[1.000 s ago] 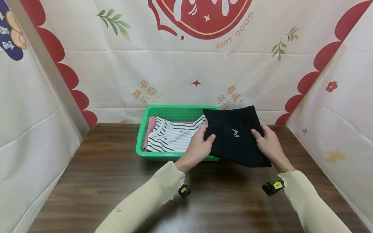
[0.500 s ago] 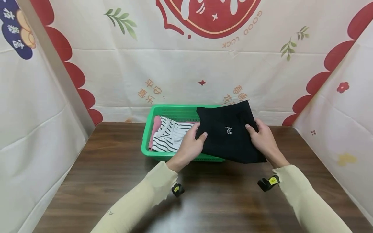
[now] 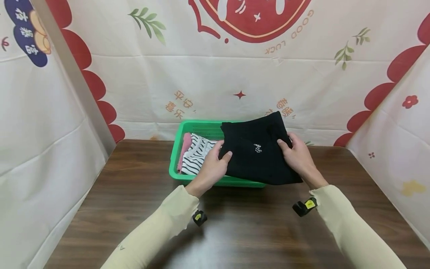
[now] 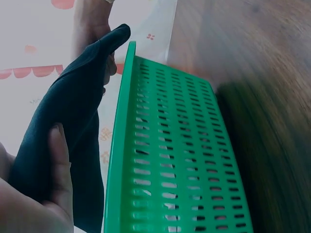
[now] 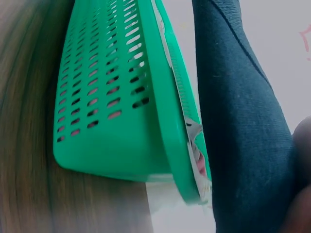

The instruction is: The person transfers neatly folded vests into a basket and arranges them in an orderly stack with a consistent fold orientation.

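Note:
A folded black garment (image 3: 255, 157) with small white lettering hangs tilted above the right part of a green basket (image 3: 235, 181). My left hand (image 3: 209, 167) pinches its left edge, thumb on top. My right hand (image 3: 300, 160) grips its right edge in the same way. In the basket lies a white garment with black stripes (image 3: 194, 160), with pink cloth (image 3: 186, 146) at its left. The black garment hides the basket's right side. In the left wrist view, the garment (image 4: 68, 116) is above the basket's rim, and the left thumb presses on it.
The basket stands on a dark brown wooden table (image 3: 235, 231), near its back edge. A printed white curtain (image 3: 215, 82) hangs behind the table and along both sides. A small black wrist camera (image 3: 200, 217) sits under the left cuff, another (image 3: 304, 206) under the right.
Both hands have carried the black garment left and slightly up, so it covers more of the basket and the striped garment. The head view has shifted a little.

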`<action>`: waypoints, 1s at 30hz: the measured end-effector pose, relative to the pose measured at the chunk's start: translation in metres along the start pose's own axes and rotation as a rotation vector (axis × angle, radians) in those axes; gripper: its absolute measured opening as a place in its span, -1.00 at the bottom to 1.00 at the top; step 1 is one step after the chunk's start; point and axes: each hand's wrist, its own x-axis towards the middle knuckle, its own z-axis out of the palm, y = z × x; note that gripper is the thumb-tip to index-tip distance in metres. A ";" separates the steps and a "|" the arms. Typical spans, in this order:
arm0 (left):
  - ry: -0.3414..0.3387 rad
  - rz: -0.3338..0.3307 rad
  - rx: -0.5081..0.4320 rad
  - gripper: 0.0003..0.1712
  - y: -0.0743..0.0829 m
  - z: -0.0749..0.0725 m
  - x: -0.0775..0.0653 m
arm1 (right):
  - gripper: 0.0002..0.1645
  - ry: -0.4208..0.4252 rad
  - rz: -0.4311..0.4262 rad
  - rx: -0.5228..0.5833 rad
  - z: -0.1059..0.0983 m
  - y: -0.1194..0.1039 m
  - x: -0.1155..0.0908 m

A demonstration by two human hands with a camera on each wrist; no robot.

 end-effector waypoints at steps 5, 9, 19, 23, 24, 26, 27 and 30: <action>0.023 -0.007 0.010 -0.36 -0.003 -0.009 0.001 | -0.37 -0.020 0.018 0.016 0.007 -0.008 0.006; 0.040 -0.007 0.013 -0.36 -0.006 -0.018 0.001 | -0.37 -0.026 0.000 0.027 0.013 -0.015 0.012; 0.065 0.000 0.042 -0.36 -0.016 -0.036 0.004 | -0.40 -0.032 -0.020 0.014 0.030 -0.031 0.024; 0.076 -0.010 0.062 -0.36 -0.020 -0.041 0.006 | -0.41 -0.013 -0.034 0.033 0.038 -0.035 0.029; 0.080 -0.014 0.068 -0.35 -0.021 -0.043 0.006 | -0.40 -0.009 -0.039 0.036 0.040 -0.036 0.030; 0.087 -0.022 0.079 -0.35 -0.022 -0.045 0.007 | -0.40 -0.003 -0.044 0.047 0.044 -0.037 0.032; 0.089 -0.025 0.084 -0.35 -0.023 -0.046 0.008 | -0.41 -0.003 -0.045 0.051 0.045 -0.037 0.033; 0.095 -0.032 0.095 -0.35 -0.026 -0.048 0.010 | -0.41 0.001 -0.052 0.055 0.050 -0.038 0.035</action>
